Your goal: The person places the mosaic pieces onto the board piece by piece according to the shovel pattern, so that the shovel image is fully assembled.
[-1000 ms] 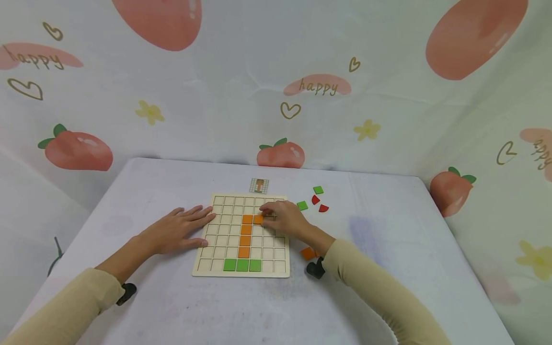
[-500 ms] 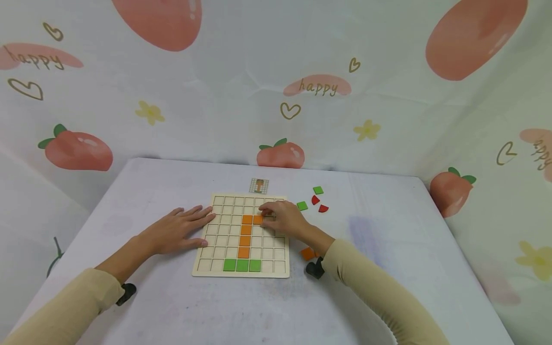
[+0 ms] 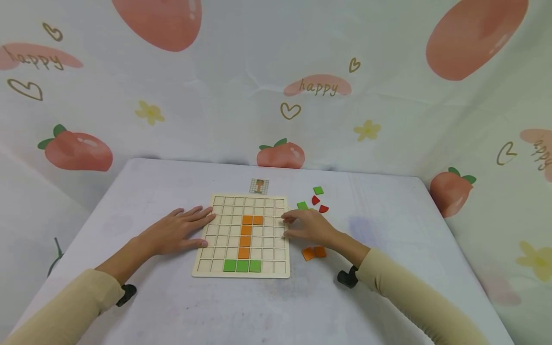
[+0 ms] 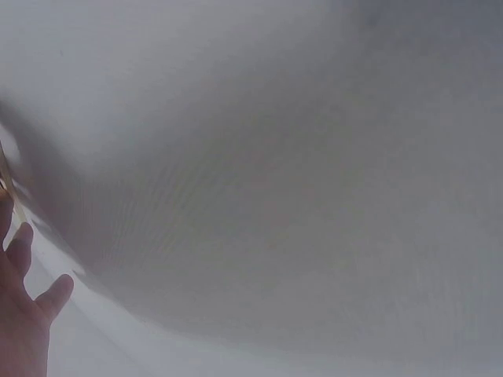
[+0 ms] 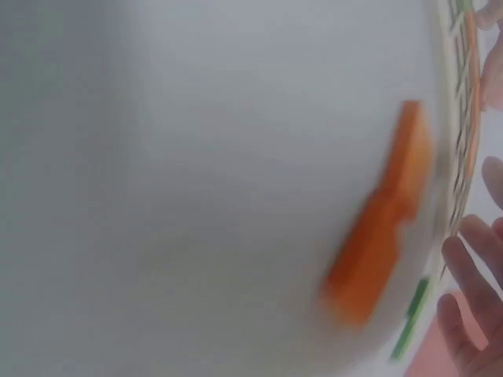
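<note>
A pale wooden grid board (image 3: 215, 249) lies on the table. Set in its cells are a column of orange square tiles (image 3: 245, 230), one more orange tile (image 3: 258, 220) to the right of the column's top, and a row of green tiles (image 3: 242, 265) at the bottom. My left hand (image 3: 177, 232) rests with spread, straight fingers on the board's left edge. Over the right edge hovers my right hand (image 3: 308, 225), thumb and fingers apart with nothing seen between them. In the right wrist view its fingers (image 5: 471, 283) are loosely extended.
Two loose orange tiles (image 3: 319, 251) lie right of the board. Beyond the right hand are green tiles (image 3: 318, 190) and red quarter-round pieces (image 3: 323, 209). A small pattern card (image 3: 259, 186) lies behind the board. A printed cloth (image 3: 215, 96) hangs behind the table.
My right hand has let go of the orange tile at the column's upper right and moved right to the board's edge. Two loose orange tiles now show fully. The left hand stays put.
</note>
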Motion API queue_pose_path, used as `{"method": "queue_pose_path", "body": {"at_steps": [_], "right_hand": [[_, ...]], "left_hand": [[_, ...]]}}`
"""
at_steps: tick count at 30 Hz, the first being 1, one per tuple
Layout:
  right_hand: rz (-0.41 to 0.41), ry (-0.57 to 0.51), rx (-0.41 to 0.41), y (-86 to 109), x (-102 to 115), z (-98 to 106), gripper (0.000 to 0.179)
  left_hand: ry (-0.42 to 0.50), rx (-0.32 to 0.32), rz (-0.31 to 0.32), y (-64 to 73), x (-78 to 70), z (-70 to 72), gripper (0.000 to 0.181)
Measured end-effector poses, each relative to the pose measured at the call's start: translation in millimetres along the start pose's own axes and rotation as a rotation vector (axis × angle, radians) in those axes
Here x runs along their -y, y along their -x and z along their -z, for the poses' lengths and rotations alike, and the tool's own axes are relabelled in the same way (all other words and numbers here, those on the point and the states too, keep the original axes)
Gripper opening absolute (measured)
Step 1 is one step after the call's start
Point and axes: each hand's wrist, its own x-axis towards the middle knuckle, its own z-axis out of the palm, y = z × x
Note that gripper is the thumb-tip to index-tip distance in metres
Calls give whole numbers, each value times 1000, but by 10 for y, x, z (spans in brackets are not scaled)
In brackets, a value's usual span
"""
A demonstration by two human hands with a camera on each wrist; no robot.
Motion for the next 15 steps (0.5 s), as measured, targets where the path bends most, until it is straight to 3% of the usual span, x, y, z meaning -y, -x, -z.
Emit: {"method": "queue_pose_path", "body": {"at_steps": [10, 15], "right_hand": [[-113, -52, -49, 633, -394, 229, 51], [-90, -67, -97, 872, -506, 281, 54]], "left_hand": [[2, -6, -8, 0, 6, -11, 77], [-1, -9, -10, -2, 4, -15, 76]]}}
